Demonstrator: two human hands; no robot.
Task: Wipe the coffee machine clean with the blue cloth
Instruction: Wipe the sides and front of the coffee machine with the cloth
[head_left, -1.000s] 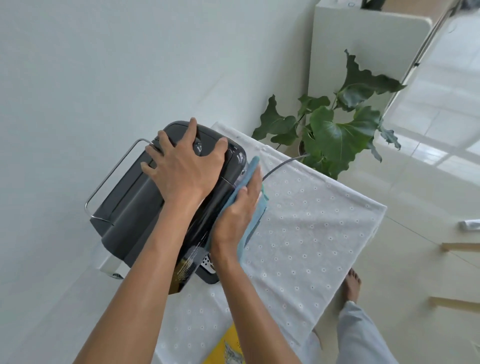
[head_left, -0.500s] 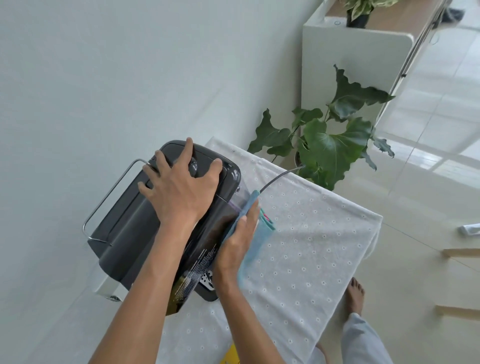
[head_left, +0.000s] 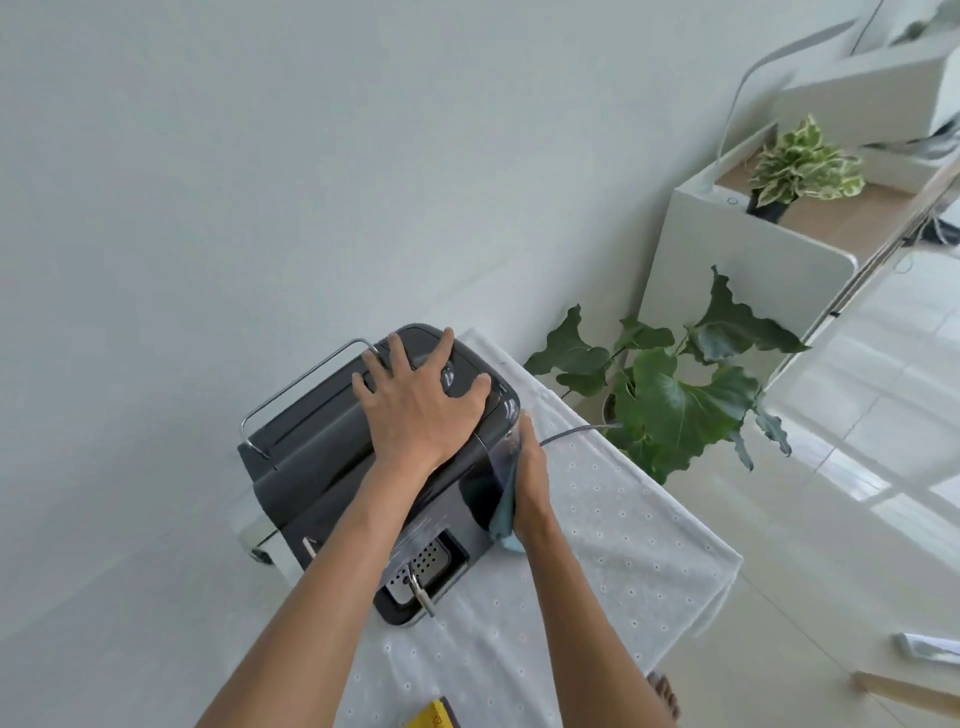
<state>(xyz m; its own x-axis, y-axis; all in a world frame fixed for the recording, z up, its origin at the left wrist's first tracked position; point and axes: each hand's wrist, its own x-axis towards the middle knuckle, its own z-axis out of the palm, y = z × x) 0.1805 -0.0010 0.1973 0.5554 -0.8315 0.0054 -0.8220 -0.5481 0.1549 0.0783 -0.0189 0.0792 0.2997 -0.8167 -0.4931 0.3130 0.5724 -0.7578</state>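
The dark grey coffee machine (head_left: 311, 457) stands on a table under a white eyelet tablecloth (head_left: 613, 561), close to the wall. My left hand (head_left: 415, 400) lies flat on its top with fingers spread, holding nothing. My right hand (head_left: 530, 478) presses the blue cloth (head_left: 504, 519) flat against the machine's right side, near the clear water tank. Most of the cloth is hidden between the hand and the machine. The perforated drip tray (head_left: 426, 561) faces me at the bottom front.
A grey power cord (head_left: 576, 431) runs from the machine toward a large-leaved potted plant (head_left: 670, 400) past the table's far edge. A white cabinet (head_left: 743, 260) with a small plant stands behind. A yellow object (head_left: 431, 719) lies at the table's near edge. My bare foot (head_left: 665, 701) shows on the floor.
My right hand with the cloth has slid down and back along the machine's right side. The view has tilted, bringing the drip tray into sight. My left hand has stayed on top.
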